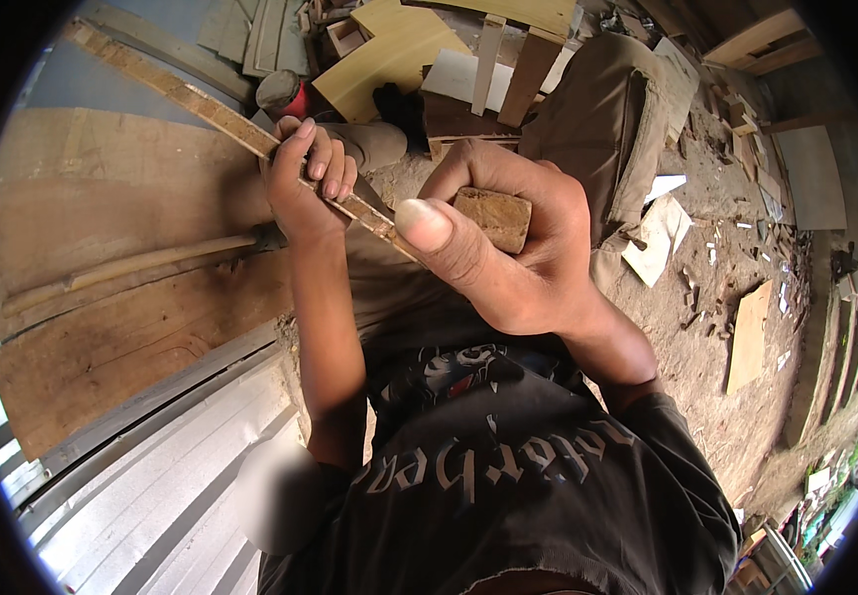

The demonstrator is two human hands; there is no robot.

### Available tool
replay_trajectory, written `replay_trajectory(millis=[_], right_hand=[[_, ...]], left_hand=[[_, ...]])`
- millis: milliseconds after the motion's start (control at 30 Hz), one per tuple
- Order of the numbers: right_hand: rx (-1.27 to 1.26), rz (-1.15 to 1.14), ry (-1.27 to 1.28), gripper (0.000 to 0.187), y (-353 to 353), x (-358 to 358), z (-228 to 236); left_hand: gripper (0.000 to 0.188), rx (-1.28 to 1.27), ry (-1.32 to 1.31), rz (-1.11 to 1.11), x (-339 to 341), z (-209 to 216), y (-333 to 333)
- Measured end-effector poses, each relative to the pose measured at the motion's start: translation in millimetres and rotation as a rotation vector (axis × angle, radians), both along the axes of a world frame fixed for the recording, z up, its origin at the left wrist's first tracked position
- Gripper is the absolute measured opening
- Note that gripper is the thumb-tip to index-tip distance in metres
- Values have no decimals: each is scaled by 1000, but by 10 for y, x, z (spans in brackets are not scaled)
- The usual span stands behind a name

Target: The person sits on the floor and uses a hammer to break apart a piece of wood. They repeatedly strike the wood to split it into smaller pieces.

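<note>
The person sat low among the offcuts, and the work in hand looked to me like rubbing down a long thin wooden strip (211, 107). The left hand (305, 183) was clenched round the strip near its middle, fingers curled over the top edge, pinning it at a slant that ran from about ten o'clock, far out over the boards, down toward the person's lap. The right hand (508, 243) was closed tight on a small brown block (493, 218), thumb pressed flat along the near end of the strip, so block and strip met just beside the thumb. I judged this to be mid-stroke work on the lower end. The next move would call for the left hand to hold firm while the block slid up along the strip, and the two hands were already close together, leaving little run before the knuckles met. There was more open room toward ten o'clock, where the strip stretched free over a broad wooden plank (121, 337). A long pale stick (131, 266) lay across that plank at nine o'clock, well apart from the strip. At two and three o'clock the dirt floor (706, 347) was strewn with scraps, and a flat offcut (749, 335) lay at three o'clock, clear of either elbow. Stacked timber (419, 45) crowded twelve o'clock.
</note>
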State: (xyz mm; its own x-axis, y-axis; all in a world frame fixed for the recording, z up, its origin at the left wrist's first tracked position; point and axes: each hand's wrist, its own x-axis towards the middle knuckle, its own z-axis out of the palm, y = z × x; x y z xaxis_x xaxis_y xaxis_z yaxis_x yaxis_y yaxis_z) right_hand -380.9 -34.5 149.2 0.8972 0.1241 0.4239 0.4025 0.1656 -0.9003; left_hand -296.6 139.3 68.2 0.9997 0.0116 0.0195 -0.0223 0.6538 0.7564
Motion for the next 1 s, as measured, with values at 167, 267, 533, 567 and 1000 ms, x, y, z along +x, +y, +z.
replay_trajectory(millis=[167, 267, 533, 567, 1000], right_hand=[[-10, 25, -12, 24, -58, 0, -34], [-24, 44, -1, 24, -98, -21, -43], [-10, 71, -90, 25, -148, -2, -143], [19, 63, -65, 25, -149, 8, -151], [140, -119, 148, 24, -221, -177, -220]], left_hand=[[19, -17, 46, -57, 81, -69, -20], [18, -19, 63, -70, 116, -121, -44], [9, 23, 89, -39, 139, -168, -114], [10, 28, 76, -53, 142, -167, -115], [21, -50, 28, -233, 202, -328, -97]])
